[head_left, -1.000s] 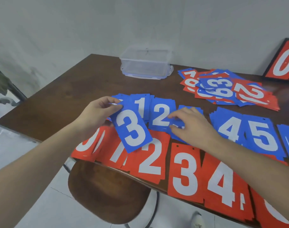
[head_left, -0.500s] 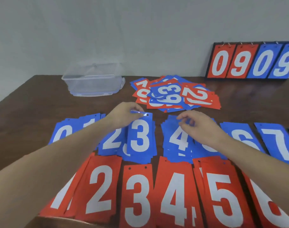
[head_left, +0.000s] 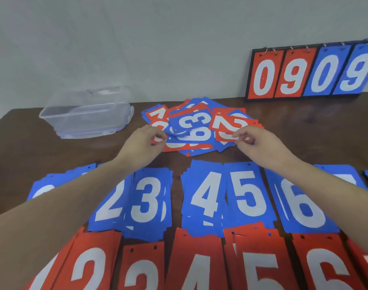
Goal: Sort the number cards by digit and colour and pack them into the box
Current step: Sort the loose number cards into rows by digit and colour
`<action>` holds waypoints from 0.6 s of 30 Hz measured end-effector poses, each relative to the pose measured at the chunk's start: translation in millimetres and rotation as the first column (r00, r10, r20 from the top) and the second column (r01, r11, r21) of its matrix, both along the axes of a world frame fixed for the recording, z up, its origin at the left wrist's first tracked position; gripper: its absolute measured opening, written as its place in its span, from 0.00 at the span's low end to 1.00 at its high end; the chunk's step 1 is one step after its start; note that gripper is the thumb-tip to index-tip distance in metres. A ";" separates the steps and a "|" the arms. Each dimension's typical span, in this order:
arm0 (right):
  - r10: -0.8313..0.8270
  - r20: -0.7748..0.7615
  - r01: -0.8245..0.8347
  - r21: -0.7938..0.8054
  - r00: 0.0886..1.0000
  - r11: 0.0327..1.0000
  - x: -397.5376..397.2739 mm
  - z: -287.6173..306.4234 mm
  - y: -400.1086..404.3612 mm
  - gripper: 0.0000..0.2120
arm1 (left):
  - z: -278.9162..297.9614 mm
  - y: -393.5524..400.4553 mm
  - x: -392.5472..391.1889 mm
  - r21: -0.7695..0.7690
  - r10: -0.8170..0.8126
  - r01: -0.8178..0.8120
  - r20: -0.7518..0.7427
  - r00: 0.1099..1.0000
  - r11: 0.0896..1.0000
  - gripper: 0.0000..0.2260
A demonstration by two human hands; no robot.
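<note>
While both arms reach across the sorted rows, the left hand sits at the left edge of the mixed pile with its fingers curled in, thumb and fingertips closed on the rim of a red card low in the heap. The right hand is at the pile's right edge, thumb and forefinger pinching the near corner of a red 2 card that lies on top — the other fingers are tucked loosely beneath.

That pile is a loose jumble of red and blue cards at all angles, a blue 3 uppermost near its middle. Nearer the camera the sorted cards lie flat on the dark wooden table: a blue row showing 2, 3, 4, 5 and 6 in small stacks, and below it a red row in the same order, partly cut off by the frame edge. The clear plastic box stands at the far left of the table, well apart from the pile. A scoreboard reading 0 9 0 9 leans against the wall at the far right.
</note>
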State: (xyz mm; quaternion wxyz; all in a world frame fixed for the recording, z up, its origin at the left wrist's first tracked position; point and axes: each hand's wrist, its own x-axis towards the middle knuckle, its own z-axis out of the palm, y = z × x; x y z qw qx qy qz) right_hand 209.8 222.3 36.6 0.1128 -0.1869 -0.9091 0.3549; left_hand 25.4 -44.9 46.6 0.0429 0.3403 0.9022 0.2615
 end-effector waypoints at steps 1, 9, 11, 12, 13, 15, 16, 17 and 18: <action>-0.005 0.009 0.005 0.023 1.000 1.000 -4.7 -0.6 6.7 0.07 | -2.0 7.8 -0.7 0.001 -0.006 0.006 -0.007 1.000 1.000 0.07; -0.035 0.161 -0.002 0.222 0.986 0.975 -33.2 -6.7 44.6 0.14 | -13.5 65.4 -18.6 -0.002 -0.003 0.002 -0.069 0.998 1.000 0.14; -0.034 0.189 -0.016 0.259 0.981 0.966 -37.0 -6.6 49.2 0.16 | -15.4 77.0 -27.0 -0.006 0.042 -0.043 -0.063 0.997 0.999 0.18; -0.019 0.171 -0.030 0.282 0.985 0.959 -37.7 -7.6 50.9 0.16 | -16.5 79.8 -31.5 -0.009 0.052 -0.053 -0.058 0.997 0.999 0.21; 0.011 0.131 -0.051 0.309 0.991 0.950 -37.8 -9.5 51.6 0.15 | -17.9 80.2 -35.3 -0.021 0.044 -0.045 -0.053 0.998 0.999 0.24; 0.101 0.044 -0.110 0.359 0.994 0.927 -39.1 -13.4 50.5 0.13 | -21.4 77.0 -42.0 -0.080 -0.036 0.032 -0.047 0.998 0.996 0.30; 0.149 0.020 -0.146 0.365 0.989 0.919 -40.1 -16.1 48.8 0.12 | -24.9 75.0 -43.6 -0.125 -0.084 0.079 -0.031 0.996 0.989 0.32; 0.196 0.005 -0.184 0.373 0.981 0.909 -42.4 -17.6 45.2 0.13 | -27.4 70.9 -44.5 -0.166 -0.123 0.118 -0.016 0.992 0.979 0.33; 0.237 0.003 -0.220 0.390 0.971 0.894 -45.5 -19.9 41.2 0.13 | -30.8 67.3 -45.6 -0.194 -0.150 0.148 0.005 0.989 0.970 0.34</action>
